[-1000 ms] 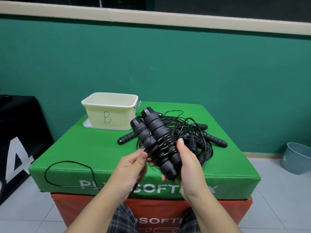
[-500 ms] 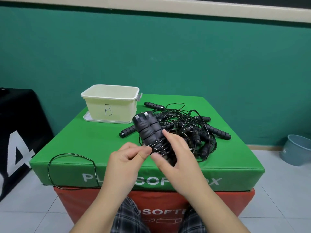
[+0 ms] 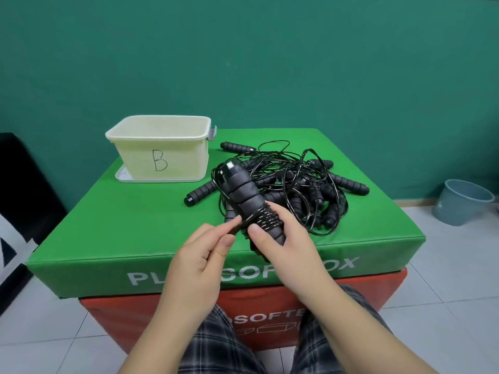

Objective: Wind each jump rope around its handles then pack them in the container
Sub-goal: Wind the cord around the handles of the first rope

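Note:
My right hand (image 3: 280,238) grips a pair of black foam jump rope handles (image 3: 241,194) held together, with black cord wound several times around their lower part. My left hand (image 3: 199,255) pinches the loose end of that cord right beside the windings. Behind the handles lies a tangled pile of black jump ropes (image 3: 294,184) with several handles sticking out. A cream container (image 3: 159,155) marked "B" stands open at the back left on a white lid.
Everything sits on a green soft box (image 3: 108,228) stacked on a red one (image 3: 113,317). A grey-blue bucket (image 3: 461,202) stands on the tiled floor at right. A black padded block (image 3: 24,184) is at left.
The long cord loop hanging over the green box's left front edge is gone. My right hand shifted its grip lower on the handles, and my left hand now pinches the cord end.

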The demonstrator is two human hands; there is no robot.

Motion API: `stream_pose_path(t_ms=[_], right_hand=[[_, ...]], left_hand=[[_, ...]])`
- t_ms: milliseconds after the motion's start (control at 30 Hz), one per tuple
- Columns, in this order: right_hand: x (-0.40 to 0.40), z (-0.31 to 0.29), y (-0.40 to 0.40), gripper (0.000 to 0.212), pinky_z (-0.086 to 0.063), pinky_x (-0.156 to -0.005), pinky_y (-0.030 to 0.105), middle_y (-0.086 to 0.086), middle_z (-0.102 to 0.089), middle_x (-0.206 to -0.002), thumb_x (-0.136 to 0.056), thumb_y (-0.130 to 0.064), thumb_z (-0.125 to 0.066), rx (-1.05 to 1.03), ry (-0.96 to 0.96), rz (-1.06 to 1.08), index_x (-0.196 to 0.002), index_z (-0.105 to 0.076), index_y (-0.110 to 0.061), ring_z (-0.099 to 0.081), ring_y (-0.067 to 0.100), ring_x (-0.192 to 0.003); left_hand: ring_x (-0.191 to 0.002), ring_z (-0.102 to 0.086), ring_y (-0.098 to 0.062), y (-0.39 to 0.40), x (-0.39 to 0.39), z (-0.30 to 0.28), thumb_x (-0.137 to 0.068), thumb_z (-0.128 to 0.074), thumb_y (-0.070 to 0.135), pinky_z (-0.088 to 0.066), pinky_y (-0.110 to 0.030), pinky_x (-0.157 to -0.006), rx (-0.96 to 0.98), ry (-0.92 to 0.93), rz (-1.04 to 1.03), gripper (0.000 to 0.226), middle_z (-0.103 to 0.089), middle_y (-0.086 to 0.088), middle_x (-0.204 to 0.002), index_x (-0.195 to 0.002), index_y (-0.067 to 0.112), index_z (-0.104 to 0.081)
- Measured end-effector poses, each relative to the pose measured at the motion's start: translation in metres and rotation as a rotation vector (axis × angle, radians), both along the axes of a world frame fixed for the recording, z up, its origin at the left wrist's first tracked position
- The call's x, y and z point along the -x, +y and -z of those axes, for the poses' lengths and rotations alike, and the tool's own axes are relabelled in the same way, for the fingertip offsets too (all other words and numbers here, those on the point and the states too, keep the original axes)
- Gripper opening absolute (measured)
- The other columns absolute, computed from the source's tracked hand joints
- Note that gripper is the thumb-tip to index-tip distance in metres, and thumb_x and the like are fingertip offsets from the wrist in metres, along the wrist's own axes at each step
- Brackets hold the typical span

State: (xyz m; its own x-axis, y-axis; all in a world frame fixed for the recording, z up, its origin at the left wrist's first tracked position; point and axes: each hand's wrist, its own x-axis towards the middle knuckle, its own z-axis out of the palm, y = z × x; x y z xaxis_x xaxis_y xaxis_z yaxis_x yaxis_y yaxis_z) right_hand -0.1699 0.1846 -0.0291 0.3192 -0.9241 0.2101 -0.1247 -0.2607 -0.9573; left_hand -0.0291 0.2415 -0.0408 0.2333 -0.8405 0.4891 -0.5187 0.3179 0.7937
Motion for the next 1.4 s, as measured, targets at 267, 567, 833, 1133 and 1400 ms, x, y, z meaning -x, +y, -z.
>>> stream_pose_path(t_ms=[267,567,833,1133,1400], right_hand=[[-0.009,0.006,0.005,0.034,-0.055,-0.056,0.034,0.016,-0.067,-0.079,-0.082,-0.036,-0.058,-0.280,-0.398,-0.234,-0.099,-0.062,-0.007,-0.064,0.027,-0.067],[-0.006,0.009,0.006,0.065,-0.051,-0.048,0.028,0.016,-0.069,-0.083,-0.063,-0.058,-0.076,-0.454,-0.474,-0.387,-0.099,-0.066,-0.005,-0.067,0.024,-0.063],[-0.004,0.014,-0.012,0.029,-0.044,-0.084,0.016,-0.014,-0.063,-0.105,-0.085,-0.022,-0.058,0.256,-0.152,0.052,-0.098,-0.069,-0.046,-0.060,0.003,-0.090],[-0.012,0.012,-0.002,0.052,-0.029,-0.100,0.007,-0.015,-0.050,-0.127,-0.081,-0.053,-0.052,0.230,0.064,-0.041,-0.130,-0.043,-0.040,-0.044,-0.008,-0.120],[-0.008,0.014,-0.003,0.079,-0.024,-0.090,-0.003,-0.018,-0.040,-0.121,-0.076,-0.042,-0.076,0.281,0.338,-0.005,-0.140,-0.029,-0.045,-0.035,-0.017,-0.116]], left_hand=[[-0.059,-0.052,-0.015,0.000,-0.005,0.018,-0.092,-0.038,0.052,-0.041,-0.028,-0.055,-0.061,0.094,-0.099,0.023,-0.057,-0.001,-0.069,-0.086,0.037,-0.053],[-0.041,-0.021,-0.005,0.001,-0.014,0.018,-0.059,-0.056,0.083,-0.016,-0.020,-0.042,-0.236,0.536,0.249,0.055,-0.040,-0.010,-0.065,-0.077,0.034,-0.072],[-0.044,-0.030,-0.003,0.000,-0.014,0.010,-0.070,-0.059,0.049,-0.023,-0.026,-0.051,-0.181,0.444,0.107,0.037,-0.038,0.013,-0.053,-0.042,0.025,-0.051],[-0.055,-0.044,-0.001,0.003,-0.015,-0.008,-0.081,-0.054,0.033,-0.036,-0.009,-0.052,-0.071,0.179,0.103,0.021,-0.046,0.009,-0.064,-0.066,0.040,-0.068],[-0.072,-0.052,-0.005,0.001,-0.016,0.012,-0.081,-0.043,0.054,-0.038,-0.010,-0.066,-0.073,0.035,0.080,0.026,-0.050,0.010,-0.078,-0.084,0.037,-0.063]])
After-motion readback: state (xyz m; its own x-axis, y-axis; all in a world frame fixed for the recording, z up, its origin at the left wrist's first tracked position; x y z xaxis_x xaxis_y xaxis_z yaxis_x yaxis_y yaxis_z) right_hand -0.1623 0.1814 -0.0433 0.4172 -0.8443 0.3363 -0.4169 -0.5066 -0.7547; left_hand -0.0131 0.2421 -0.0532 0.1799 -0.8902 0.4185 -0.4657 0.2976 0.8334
